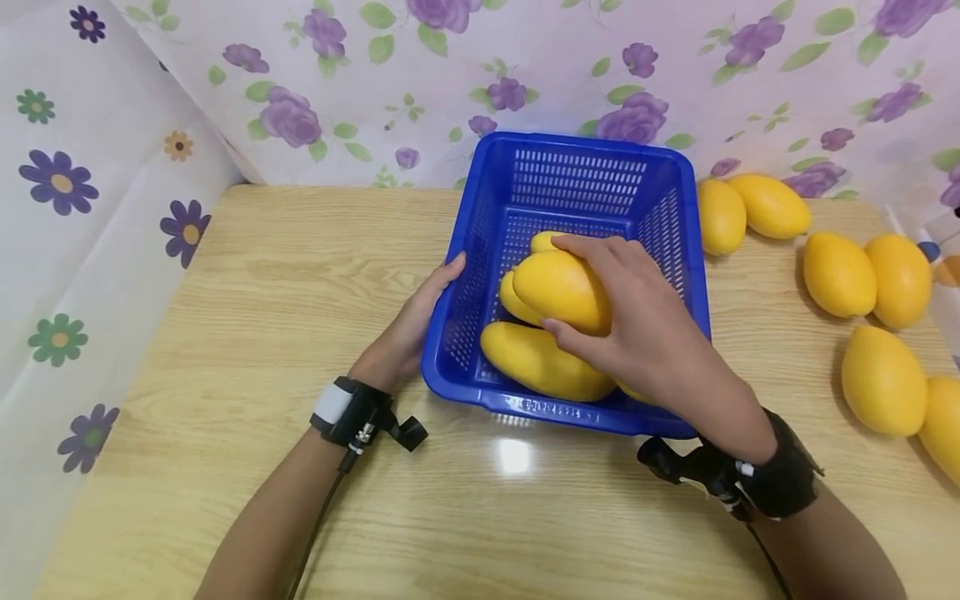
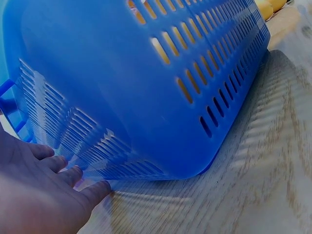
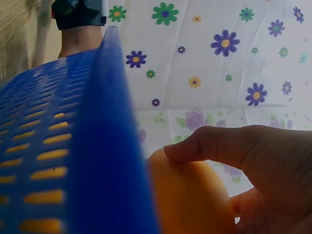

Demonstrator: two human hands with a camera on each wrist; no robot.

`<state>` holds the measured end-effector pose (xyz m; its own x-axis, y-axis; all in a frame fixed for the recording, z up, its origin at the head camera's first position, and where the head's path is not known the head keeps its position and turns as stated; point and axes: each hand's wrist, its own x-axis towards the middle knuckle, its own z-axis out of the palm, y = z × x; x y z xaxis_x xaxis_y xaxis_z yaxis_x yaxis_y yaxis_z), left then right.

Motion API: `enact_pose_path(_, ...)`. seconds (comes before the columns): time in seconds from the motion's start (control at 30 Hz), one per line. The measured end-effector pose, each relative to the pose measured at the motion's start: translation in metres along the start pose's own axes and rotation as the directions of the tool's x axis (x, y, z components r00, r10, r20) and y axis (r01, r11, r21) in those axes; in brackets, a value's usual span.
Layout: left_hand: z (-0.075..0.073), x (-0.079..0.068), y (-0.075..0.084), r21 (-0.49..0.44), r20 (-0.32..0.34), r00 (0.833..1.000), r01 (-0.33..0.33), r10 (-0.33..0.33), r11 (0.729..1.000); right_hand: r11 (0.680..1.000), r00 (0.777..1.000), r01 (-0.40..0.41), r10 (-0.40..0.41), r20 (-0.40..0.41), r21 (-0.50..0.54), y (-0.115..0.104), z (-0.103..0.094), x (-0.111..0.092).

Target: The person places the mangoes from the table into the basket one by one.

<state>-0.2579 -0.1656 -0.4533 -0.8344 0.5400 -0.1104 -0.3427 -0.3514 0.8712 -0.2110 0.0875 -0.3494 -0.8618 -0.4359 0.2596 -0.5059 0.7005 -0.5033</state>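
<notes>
A blue plastic basket [image 1: 566, 143] with slotted walls stands on the wooden table. My right hand [image 1: 645, 308] reaches over its near right side and grips a yellow mango [image 1: 558, 287] between thumb and fingers. In the right wrist view the thumb presses on that mango [image 3: 187, 195], beside the blurred basket rim [image 3: 109, 131]. Several mangoes lie in the basket under and around it, among them a long one [image 1: 543, 362] along the near wall. My left hand [image 1: 412, 325] rests against the basket's left side; in the left wrist view its straight fingers [image 2: 68, 175] touch the slotted wall.
Right of the basket several more mangoes lie on the table, including a pair [image 1: 840, 275] and another near the right edge [image 1: 883, 379]. Floral sheets [image 1: 300, 117] hang behind and to the left. Both wrists wear black straps [image 1: 780, 471] with small cameras and cables.
</notes>
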Motion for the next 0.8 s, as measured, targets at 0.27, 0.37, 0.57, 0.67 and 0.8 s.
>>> enact_pose_path(0.27,0.0,0.002,0.0,0.021,-0.023,1.0,-0.007,0.008,1.0,1.0,1.0,0.023,-0.022,0.021,-0.006,-0.006,0.013,0.004)
enact_pose_path(0.37,0.0,0.002,0.0,0.035,-0.037,0.999,-0.011,0.012,0.999,0.999,0.999,0.042,-0.041,0.029,-0.003,-0.009,0.017,0.004)
enact_pose_path(0.57,0.001,0.002,0.0,0.05,-0.053,0.998,-0.017,0.02,0.999,0.999,0.996,0.054,-0.053,0.076,-0.001,-0.011,0.027,0.006)
enact_pose_path(0.67,0.001,0.002,0.0,0.048,-0.065,0.998,-0.02,0.023,0.999,0.999,0.994,0.052,-0.052,0.097,-0.003,-0.009,0.034,0.008)
enact_pose_path(0.8,0.001,0.001,0.001,0.059,-0.074,0.997,-0.03,0.034,0.998,0.998,0.993,0.055,-0.054,0.101,-0.007,-0.005,0.042,0.01)
